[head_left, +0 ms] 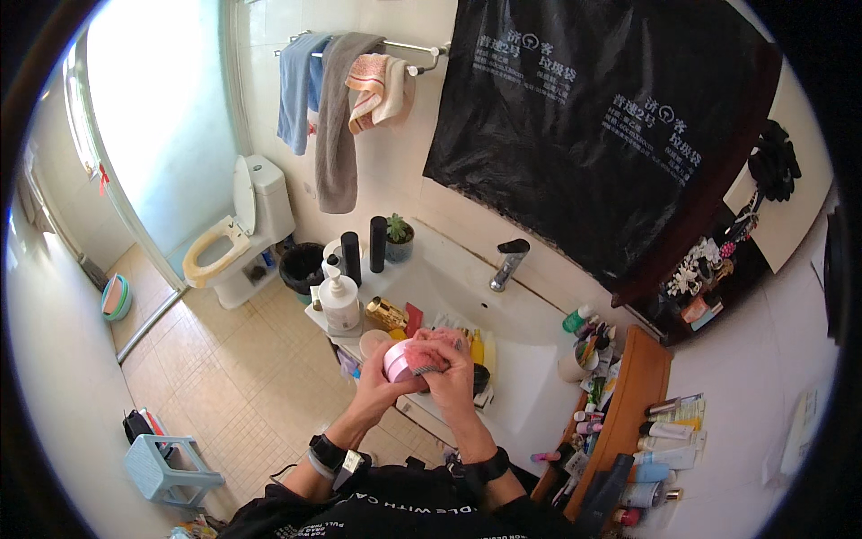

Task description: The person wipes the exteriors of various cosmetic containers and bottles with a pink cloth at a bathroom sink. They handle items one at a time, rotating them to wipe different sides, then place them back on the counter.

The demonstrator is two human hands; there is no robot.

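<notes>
In front of my body, over the near left edge of the washbasin (pixel 530 382), my left hand (pixel 379 386) is wrapped round a pink round container (pixel 395 362). My right hand (pixel 453 382) grips a reddish-pink cloth (pixel 424 356) and presses it against the container's side. Just beyond my hands, a gold-coloured bottle (pixel 386 313) lies on the counter among other small items. A white pump bottle (pixel 338 301) stands upright to its left. Some yellow items (pixel 483 349) show beside my right hand, partly hidden by it.
Two black cylinders (pixel 377 244) and a potted succulent (pixel 400 241) stand on the counter's far left. The tap (pixel 509 263) rises at the basin's back. On the right, a wooden organizer (pixel 639 377) stands amid many cosmetics. A blue stool (pixel 171 467) is on the floor at left.
</notes>
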